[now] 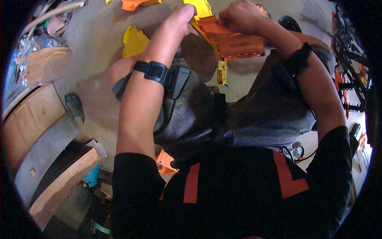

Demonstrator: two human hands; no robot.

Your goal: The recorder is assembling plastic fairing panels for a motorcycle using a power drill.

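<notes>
At the top centre, my left hand (pixel 184 18) is closed at the edge of a long yellow plastic part (pixel 201 8); some of its fingers are hidden. The part's narrow notched end (pixel 222 73) points down toward my lap. Across the yellow part lies an orange plastic panel (pixel 236 44) with ribbed edges, tilted above the floor. My right hand (pixel 242 16) is a closed fist at the panel's upper edge; what its fingertips pinch is hidden. Left of my left forearm, another yellow plastic piece (pixel 134 42) rests on the floor.
An orange piece (pixel 139 4) lies at the far edge. Wooden boards (pixel 36 113), a plank (pixel 65 187) and plastic bags (pixel 18 59) crowd the left. Dark metal parts (pixel 352 51) line the right. A sandal (pixel 74 106) sits on the concrete floor (pixel 93 67).
</notes>
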